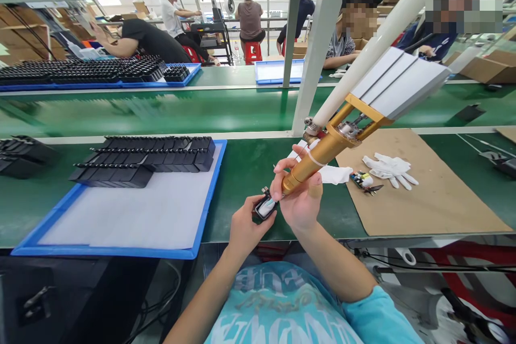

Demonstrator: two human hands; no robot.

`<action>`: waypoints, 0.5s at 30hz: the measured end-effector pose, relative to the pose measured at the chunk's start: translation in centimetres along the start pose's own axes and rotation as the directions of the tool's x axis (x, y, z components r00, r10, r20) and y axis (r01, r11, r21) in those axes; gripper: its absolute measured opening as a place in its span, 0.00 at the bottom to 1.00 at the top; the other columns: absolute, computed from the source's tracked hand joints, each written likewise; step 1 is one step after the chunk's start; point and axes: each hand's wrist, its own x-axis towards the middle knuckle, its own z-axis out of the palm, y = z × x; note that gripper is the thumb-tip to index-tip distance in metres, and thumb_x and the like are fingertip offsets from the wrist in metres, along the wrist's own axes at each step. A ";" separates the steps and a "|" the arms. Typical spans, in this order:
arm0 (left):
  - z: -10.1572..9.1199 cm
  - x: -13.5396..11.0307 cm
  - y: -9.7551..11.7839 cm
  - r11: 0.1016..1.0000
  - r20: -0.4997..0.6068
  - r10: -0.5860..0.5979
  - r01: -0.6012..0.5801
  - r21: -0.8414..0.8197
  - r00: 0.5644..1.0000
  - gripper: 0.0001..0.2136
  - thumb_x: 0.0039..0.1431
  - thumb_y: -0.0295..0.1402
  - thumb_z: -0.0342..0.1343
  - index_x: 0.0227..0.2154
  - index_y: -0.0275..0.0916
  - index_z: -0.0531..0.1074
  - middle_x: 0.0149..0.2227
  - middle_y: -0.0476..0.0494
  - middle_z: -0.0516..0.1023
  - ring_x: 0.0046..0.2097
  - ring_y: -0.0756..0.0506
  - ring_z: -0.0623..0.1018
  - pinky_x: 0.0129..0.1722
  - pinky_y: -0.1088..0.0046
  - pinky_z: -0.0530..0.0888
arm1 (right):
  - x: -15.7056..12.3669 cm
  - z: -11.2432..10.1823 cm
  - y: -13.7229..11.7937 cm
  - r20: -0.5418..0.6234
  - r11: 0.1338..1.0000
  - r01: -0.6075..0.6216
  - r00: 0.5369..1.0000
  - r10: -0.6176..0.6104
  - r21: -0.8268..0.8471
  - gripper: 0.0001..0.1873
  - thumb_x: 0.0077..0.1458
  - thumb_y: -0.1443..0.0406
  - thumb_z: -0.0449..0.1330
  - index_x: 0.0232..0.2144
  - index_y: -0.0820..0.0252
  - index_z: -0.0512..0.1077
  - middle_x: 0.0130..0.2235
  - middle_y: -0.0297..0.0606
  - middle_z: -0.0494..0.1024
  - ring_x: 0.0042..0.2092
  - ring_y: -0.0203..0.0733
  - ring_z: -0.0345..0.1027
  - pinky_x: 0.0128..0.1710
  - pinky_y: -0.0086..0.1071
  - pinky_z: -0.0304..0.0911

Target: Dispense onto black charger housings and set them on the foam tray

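Observation:
My left hand (248,228) grips a small black plug adapter case (265,207) with metal prongs at its upper end. Its open side faces up, showing something white and pale teal inside. Around the lower end of a gold cylindrical tool (312,164) my right hand (300,201) is closed. The tool slants down to the left, its lower end close to the case; the fingers hide whether its tip touches. A white cable tie circles the gold barrel, and a grey-white block (399,80) is fixed to its upper end.
At left, a blue-rimmed tray (212,199) bears rows of black cases (161,158). To the right, brown cardboard (427,199) holds white gloves (391,169) and a small circuit board (362,178). A white post (318,37) rises ahead. Several people work beyond the green conveyor (181,113).

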 end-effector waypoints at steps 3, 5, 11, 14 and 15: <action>0.3 0.2 0.4 0.997 -0.039 0.082 -0.083 -0.011 0.996 0.15 0.51 0.32 0.61 0.42 0.41 0.67 0.37 0.47 0.80 0.33 0.48 0.80 0.31 0.75 0.76 | -0.2 0.4 0.0 0.006 1.000 -0.015 1.000 0.015 0.016 0.18 0.59 0.49 0.51 0.46 0.49 0.64 0.36 0.32 0.73 0.20 0.30 0.64 0.18 0.28 0.58; 0.4 0.3 0.4 0.993 -0.055 0.113 -0.114 -0.012 0.992 0.15 0.51 0.32 0.61 0.42 0.41 0.67 0.37 0.47 0.80 0.32 0.47 0.80 0.31 0.74 0.76 | -0.3 0.5 -0.1 0.014 0.999 -0.025 1.000 0.024 0.024 0.16 0.59 0.50 0.51 0.45 0.50 0.64 0.36 0.32 0.73 0.20 0.30 0.64 0.19 0.28 0.59; 0.6 0.1 0.1 0.989 -0.090 0.146 -0.148 -0.006 0.985 0.18 0.49 0.32 0.63 0.44 0.41 0.67 0.37 0.48 0.81 0.32 0.49 0.80 0.32 0.75 0.75 | -0.2 0.3 0.0 0.030 1.000 -0.019 0.999 0.019 -0.005 0.17 0.59 0.49 0.51 0.41 0.52 0.65 0.35 0.32 0.72 0.19 0.30 0.63 0.16 0.27 0.56; 0.6 0.0 0.2 0.987 -0.102 0.159 -0.160 -0.001 0.982 0.18 0.49 0.32 0.63 0.44 0.41 0.68 0.37 0.47 0.81 0.33 0.49 0.80 0.32 0.76 0.75 | -0.2 0.3 0.0 0.035 1.000 -0.012 0.999 0.012 -0.003 0.16 0.59 0.49 0.51 0.39 0.52 0.65 0.35 0.32 0.72 0.19 0.29 0.62 0.16 0.26 0.55; 0.6 0.1 0.3 0.988 -0.101 0.157 -0.158 0.000 0.982 0.18 0.49 0.32 0.63 0.44 0.41 0.68 0.37 0.47 0.81 0.33 0.49 0.80 0.32 0.76 0.75 | -0.2 0.3 0.0 0.030 1.000 -0.014 0.999 0.014 -0.006 0.17 0.58 0.48 0.51 0.40 0.52 0.65 0.35 0.32 0.72 0.19 0.29 0.62 0.16 0.27 0.55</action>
